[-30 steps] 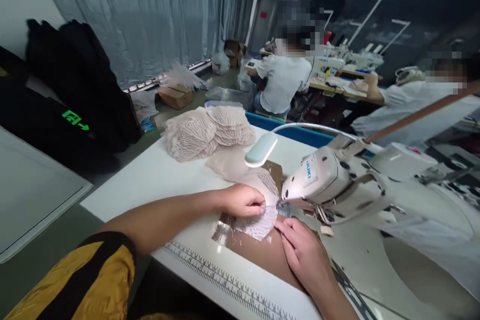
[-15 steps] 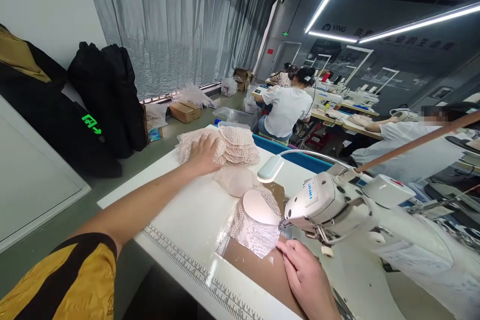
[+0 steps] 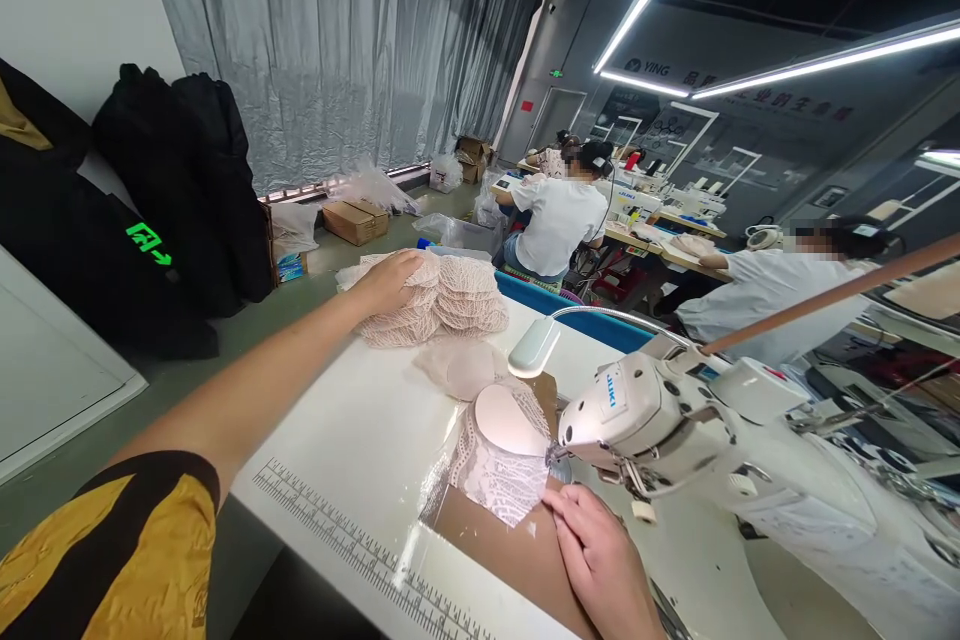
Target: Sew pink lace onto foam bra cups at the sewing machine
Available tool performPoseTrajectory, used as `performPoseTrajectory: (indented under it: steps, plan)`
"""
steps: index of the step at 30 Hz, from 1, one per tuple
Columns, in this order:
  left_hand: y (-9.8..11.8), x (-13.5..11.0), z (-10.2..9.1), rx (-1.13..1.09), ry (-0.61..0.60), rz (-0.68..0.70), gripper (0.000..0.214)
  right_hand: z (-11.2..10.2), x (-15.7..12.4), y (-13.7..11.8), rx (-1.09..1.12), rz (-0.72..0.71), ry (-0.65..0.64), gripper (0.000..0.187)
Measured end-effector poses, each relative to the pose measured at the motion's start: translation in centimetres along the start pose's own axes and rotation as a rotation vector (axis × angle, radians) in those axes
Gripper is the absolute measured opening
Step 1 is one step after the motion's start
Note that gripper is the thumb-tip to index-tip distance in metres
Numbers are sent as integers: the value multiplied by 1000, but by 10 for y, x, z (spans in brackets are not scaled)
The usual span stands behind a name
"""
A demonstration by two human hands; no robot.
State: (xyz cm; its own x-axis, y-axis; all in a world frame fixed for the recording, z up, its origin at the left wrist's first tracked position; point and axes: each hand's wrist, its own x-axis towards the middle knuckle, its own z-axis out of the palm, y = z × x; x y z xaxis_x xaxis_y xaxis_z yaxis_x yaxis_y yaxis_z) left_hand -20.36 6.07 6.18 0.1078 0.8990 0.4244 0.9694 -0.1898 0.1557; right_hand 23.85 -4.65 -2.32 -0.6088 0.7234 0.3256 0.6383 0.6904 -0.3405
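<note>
My left hand (image 3: 388, 282) reaches far across the white table (image 3: 352, 430) and lies on the left one of two stacks of pink lace cups (image 3: 442, 300), its fingers curled over the top piece. My right hand (image 3: 592, 545) rests flat, fingers together, on the brown panel by the near edge of a white lace piece with a foam cup (image 3: 504, 450). That piece lies under the needle of the white sewing machine (image 3: 645, 410). A loose beige foam cup (image 3: 461, 367) sits between the stacks and the machine.
A gooseneck lamp (image 3: 534, 348) hangs over the work. A printed ruler (image 3: 352, 550) runs along the table's near edge. Black bags (image 3: 180, 180) lean on the left wall, cardboard boxes (image 3: 360, 218) lie on the floor, and two people in white shirts (image 3: 559, 220) sit at machines behind.
My left hand left the lace piece at the needle and reached out to the far stack of lace cups. My right hand stayed by the piece; the foam cup now shows on it.
</note>
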Motion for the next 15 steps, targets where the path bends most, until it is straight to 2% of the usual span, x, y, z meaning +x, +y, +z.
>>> performPoseTrajectory:
  steps: [5,8,15]
  plan:
    - [9,6,17,19,-42,63,43,-3,2,-4,13,0,-5,29]
    - [16,4,26,19,-19,48,44,-5,3,-9,6,7,-8,30]
    - [16,-5,22,-47,100,-24,50,-8,6,-17,-9,52,-7,33]
